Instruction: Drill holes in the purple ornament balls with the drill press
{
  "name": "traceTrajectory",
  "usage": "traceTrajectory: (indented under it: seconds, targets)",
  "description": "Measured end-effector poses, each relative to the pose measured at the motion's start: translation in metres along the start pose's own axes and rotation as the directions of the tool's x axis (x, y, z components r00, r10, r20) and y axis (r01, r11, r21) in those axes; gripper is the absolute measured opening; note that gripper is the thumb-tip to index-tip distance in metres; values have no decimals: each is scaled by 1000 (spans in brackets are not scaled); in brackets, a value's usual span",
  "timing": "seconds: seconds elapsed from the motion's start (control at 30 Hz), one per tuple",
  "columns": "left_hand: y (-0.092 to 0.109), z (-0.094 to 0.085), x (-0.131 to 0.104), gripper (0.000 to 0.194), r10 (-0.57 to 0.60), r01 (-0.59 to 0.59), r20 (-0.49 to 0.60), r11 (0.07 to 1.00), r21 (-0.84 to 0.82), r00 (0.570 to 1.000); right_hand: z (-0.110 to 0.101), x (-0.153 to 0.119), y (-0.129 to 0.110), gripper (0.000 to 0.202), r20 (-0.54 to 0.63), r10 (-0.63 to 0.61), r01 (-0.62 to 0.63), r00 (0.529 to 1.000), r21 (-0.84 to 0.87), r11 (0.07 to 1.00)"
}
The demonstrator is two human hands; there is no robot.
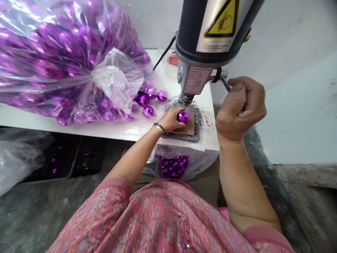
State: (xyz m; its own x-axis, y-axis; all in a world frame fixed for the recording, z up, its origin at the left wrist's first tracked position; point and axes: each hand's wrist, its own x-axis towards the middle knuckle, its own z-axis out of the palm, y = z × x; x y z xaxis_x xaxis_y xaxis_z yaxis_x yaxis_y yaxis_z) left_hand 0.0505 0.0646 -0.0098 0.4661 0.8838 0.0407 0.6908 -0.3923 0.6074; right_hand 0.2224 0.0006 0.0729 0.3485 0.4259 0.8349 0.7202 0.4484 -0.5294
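Note:
My left hand (172, 120) grips a shiny purple faceted ball (183, 116) on a brown board (189, 127). The board lies on the grey metal base (195, 137) of a drill press (193, 79). Right above the ball is the drill's chuck (187, 100), its bit pointing down at the ball's top; I cannot tell whether bit and ball touch. Off to the right, my right hand (240, 109) is closed around the drill press's feed lever (225, 84), whose end is hidden by the fingers.
A large clear bag (113, 75) full of purple balls covers the table's left. Several loose balls (149, 111) lie near its mouth. Dark shavings litter the white tabletop (207, 131) around the base. Below the front edge, an open plastic bag (201, 160) holds more balls.

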Motion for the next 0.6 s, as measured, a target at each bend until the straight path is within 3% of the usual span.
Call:
traceTrajectory:
  seconds: [0.33,0.5,0.6]
  targets:
    - [0,2,0,74,-18,18,-1,1000,-24,1000,9,-14,13,47,-98,19,-22,995,-34,999]
    - [-1,3,0,72,-9,9,1,1000,-26,1000,11,-30,21,50,-60,34,-37,998,-47,998]
    - [0,2,0,73,-14,14,11,999,-34,1000,7,-20,14,54,-49,19,-20,999,-26,999]
